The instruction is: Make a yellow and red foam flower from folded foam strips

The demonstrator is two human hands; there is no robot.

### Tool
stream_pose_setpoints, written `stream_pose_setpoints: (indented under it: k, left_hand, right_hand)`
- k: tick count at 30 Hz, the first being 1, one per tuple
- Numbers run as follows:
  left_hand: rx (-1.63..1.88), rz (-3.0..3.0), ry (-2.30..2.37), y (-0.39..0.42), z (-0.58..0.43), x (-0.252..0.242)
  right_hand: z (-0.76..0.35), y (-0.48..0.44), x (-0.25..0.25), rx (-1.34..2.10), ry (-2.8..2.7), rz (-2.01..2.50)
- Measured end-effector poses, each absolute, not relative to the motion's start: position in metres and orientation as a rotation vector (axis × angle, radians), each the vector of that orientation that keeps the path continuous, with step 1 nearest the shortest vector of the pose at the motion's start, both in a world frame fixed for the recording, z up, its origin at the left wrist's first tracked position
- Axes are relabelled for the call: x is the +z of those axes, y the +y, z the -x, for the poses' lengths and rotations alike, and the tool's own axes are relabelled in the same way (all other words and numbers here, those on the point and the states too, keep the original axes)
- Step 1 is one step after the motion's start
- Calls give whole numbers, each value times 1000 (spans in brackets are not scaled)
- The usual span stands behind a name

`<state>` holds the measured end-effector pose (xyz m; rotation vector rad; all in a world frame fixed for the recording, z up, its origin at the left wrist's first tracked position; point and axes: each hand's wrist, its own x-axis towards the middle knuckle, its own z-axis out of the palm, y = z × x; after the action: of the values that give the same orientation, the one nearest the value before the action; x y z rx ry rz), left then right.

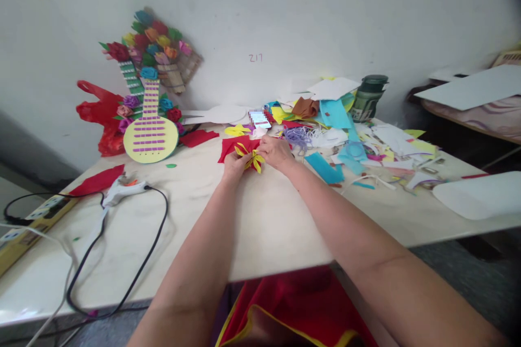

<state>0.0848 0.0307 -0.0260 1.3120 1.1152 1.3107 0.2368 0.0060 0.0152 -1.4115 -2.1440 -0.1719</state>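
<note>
My left hand and my right hand meet at the middle of a pale table. Both have their fingers pinched on a small yellow paper flower with pointed petals and a red centre. A red paper sheet lies flat just behind the flower, partly under my hands. Both forearms stretch out from the near edge.
A white glue gun with a black cord lies at the left. A yellow paper guitar with paper roses leans on the wall. A heap of coloured paper scraps, a phone and a green jar sit at the right.
</note>
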Motion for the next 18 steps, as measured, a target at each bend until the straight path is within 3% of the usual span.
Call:
stream_pose_setpoints:
  k: [9,18]
  left_hand:
    - [1295,-1330,1063,31,-84,-26]
    - [1281,-1334,1151,32,-82,-28]
  right_hand:
    - [-237,19,7,128,-1907,1388]
    - [-236,19,8,122,-2015,1276]
